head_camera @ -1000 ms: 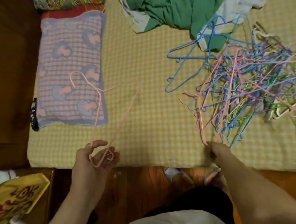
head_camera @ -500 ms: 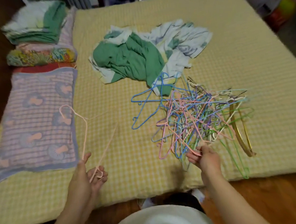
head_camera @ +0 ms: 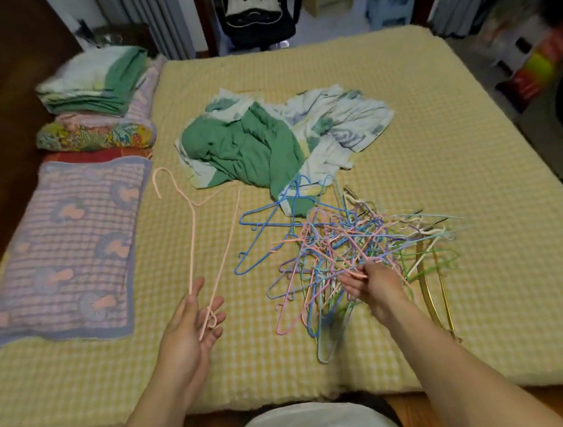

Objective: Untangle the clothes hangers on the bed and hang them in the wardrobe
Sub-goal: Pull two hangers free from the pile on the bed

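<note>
Fingers of the right hand (head_camera: 371,282) pinch a pink strand at the near edge of the tangled hanger pile (head_camera: 349,251), which spreads away and to the right across the yellow checked bed (head_camera: 436,122). The left hand (head_camera: 193,316), fingers loosely curled, holds one freed pink hanger (head_camera: 203,241), its long axis pointing away, hook farthest. Judging by this, the right hand is nearer the tangle for the next pull.

the left hand (head_camera: 194,320) holds one corner of a pink hanger (head_camera: 196,231) left of the tangled hanger pile (head_camera: 342,252) on the yellow checked bed (head_camera: 439,150). the right hand (head_camera: 371,282) pinches a pink wire at the pile's near edge. a green and white cloth (head_camera: 266,139) lies behind the pile, a patterned pillow (head_camera: 67,254) far left of it.
</note>
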A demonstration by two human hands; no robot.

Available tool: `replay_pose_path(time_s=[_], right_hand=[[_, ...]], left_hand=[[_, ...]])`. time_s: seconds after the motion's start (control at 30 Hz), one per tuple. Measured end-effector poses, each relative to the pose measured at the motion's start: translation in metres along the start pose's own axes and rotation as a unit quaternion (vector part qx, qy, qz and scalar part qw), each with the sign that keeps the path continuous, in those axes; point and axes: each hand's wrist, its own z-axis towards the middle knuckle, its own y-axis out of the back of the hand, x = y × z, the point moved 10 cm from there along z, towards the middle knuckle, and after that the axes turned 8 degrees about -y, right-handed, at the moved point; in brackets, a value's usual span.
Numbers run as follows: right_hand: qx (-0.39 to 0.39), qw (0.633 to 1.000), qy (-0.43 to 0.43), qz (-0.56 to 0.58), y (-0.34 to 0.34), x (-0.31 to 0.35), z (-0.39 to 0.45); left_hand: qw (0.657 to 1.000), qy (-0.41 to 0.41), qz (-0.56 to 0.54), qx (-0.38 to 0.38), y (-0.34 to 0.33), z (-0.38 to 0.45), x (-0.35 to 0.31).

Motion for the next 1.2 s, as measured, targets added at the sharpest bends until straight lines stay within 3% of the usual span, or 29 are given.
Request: replay_pose_path(time_s=[0.3,0.47,0.57,0.7,0.83,0.97,1.03,1.13,1.2], right_hand=[[0.06,0.996,0.049,-0.032,-0.033,0.059,-0.009],[0.056,0.996,0.044,0.053,-0.029,0.019,-0.066],[0.105,0.984,0.009,0.146,-0.051,-0.018,-0.11],[0.175,0.955,-0.011,0.241,-0.105,-0.056,-0.162],[0.105,0.959,0.057,0.258,-0.139,-0.079,-0.176],[0.005,0.98,0.109,0.164,-0.148,-0.098,-0.191],[0.015,0.998,0.064,0.01,-0.147,-0.112,-0.191],[0.006,0.989,-0.001,-0.146,-0.114,-0.125,-0.202],[-0.138,0.961,0.074,-0.227,-0.06,-0.093,-0.21]], left_hand=[[0.999,0.014,-0.001,-0.03,0.005,-0.014,0.012],[0.999,0.044,-0.005,0.005,-0.007,-0.005,0.015],[0.997,0.077,-0.023,0.017,-0.021,0.01,0.019],[0.988,0.111,-0.044,0.095,-0.057,0.017,0.028],[0.968,0.132,-0.019,0.213,-0.085,-0.003,0.031],[0.939,0.128,0.069,0.311,-0.076,-0.019,0.023],[0.928,0.123,0.108,0.335,-0.07,-0.01,0.017],[0.888,0.088,0.227,0.391,-0.058,0.02,-0.012],[0.823,0.047,0.321,0.466,-0.052,0.034,-0.045]])
